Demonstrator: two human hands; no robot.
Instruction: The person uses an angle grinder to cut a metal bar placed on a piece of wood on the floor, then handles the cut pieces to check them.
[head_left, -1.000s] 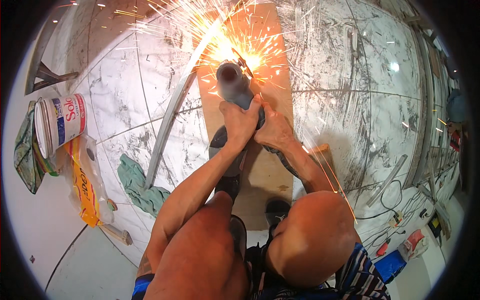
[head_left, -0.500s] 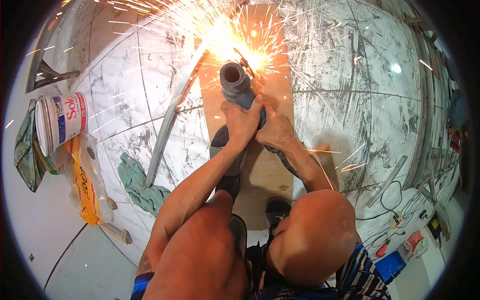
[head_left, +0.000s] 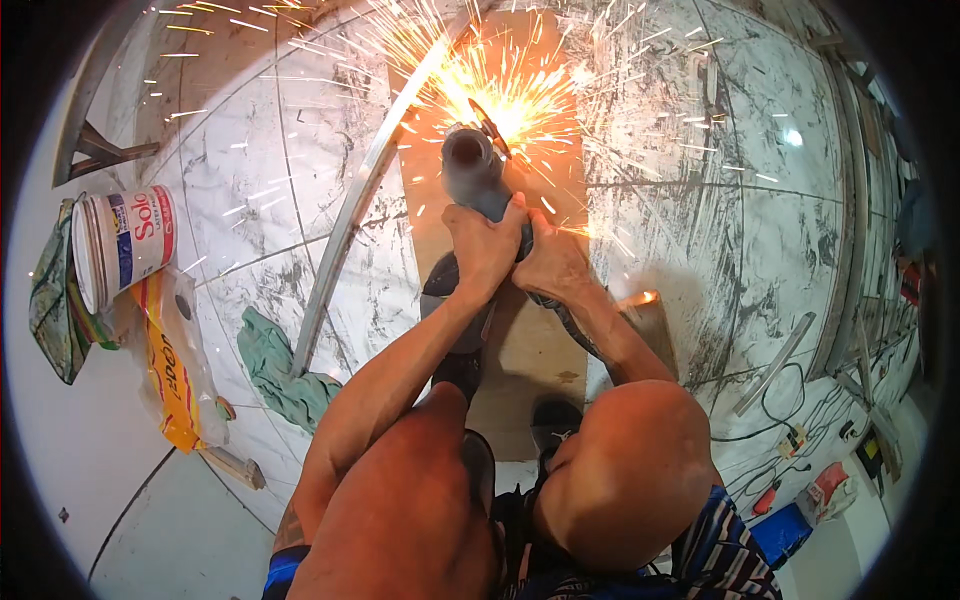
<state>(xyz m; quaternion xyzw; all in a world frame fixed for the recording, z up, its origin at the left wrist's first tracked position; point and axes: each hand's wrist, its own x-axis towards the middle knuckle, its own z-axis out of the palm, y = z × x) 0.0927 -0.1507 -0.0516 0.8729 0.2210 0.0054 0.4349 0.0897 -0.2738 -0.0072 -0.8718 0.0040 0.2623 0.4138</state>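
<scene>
Both of my hands are wrapped round the dark body of an angle grinder. My left hand grips it from the left, and my right hand closes on it from the right, the thumbs near each other on top. The thin disc at the far end meets a long metal bar that slants across the floor. Bright sparks spray out there and hide the exact contact point. Beneath lies a brown board. A dark cord runs back under my right forearm.
A white paint bucket lies tipped at the left, by a yellow plastic bag. Green cloth touches the bar's near end. A wooden block sits right of the board. Cables and metal lengths lie at the right.
The glare at the disc has shrunk, so more of the bar and disc shows. The spark pattern has shifted. My hands and the grinder stay almost in place.
</scene>
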